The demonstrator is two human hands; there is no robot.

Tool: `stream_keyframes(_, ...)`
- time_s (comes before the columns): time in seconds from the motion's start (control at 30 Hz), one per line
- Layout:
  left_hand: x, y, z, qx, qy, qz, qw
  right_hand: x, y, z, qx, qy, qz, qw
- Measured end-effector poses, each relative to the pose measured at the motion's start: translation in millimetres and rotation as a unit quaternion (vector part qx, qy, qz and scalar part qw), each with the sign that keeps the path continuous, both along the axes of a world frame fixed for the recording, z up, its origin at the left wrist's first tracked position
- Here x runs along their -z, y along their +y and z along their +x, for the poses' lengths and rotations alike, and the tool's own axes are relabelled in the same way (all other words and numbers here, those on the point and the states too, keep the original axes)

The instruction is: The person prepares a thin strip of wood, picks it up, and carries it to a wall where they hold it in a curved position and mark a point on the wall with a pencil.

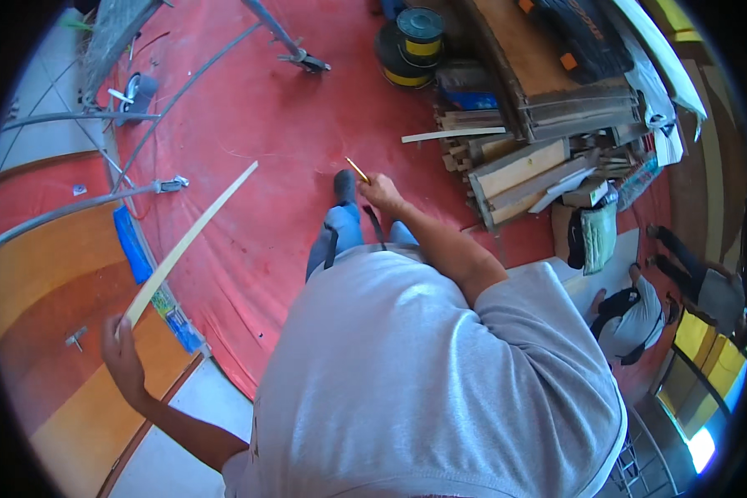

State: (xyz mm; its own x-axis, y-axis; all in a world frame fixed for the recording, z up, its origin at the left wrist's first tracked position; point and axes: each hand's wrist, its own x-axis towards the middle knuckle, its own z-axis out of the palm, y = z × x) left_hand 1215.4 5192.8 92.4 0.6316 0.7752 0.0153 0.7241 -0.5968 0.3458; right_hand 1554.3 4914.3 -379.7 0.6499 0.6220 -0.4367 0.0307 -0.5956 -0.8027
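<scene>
At the left, my left hand (123, 358) grips one end of a long, thin, pale wooden strip (187, 241). The strip slants up and away over the red floor covering, its far end touching nothing that I can see. In front of my body, my right hand (380, 193) is closed around a short, slim, yellowish pencil-like stick (357, 171) that points up and to the left. Its exact kind is too small to tell. The two hands are well apart.
Scaffold legs with a caster (307, 61) and a grey bucket (139, 93) stand at far left. Black-and-yellow tubs (405, 56), stacked wood (519, 174) and a brown cabinet (568, 112) are at right. Two people (635, 324) are at far right. Red sheeting (249, 100) covers the floor.
</scene>
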Motion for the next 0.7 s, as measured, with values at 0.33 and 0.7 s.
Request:
stream_keyframes(0.33,93,155,-112,-0.079,-0.1,-0.35,0.928,68,-100,-52,0.261,0.083,-0.141,0.951)
stream_keyframes(0.7,361,209,141,0.014,-0.1,-0.599,0.794,33,-140,-111,0.456,0.111,-0.129,0.873)
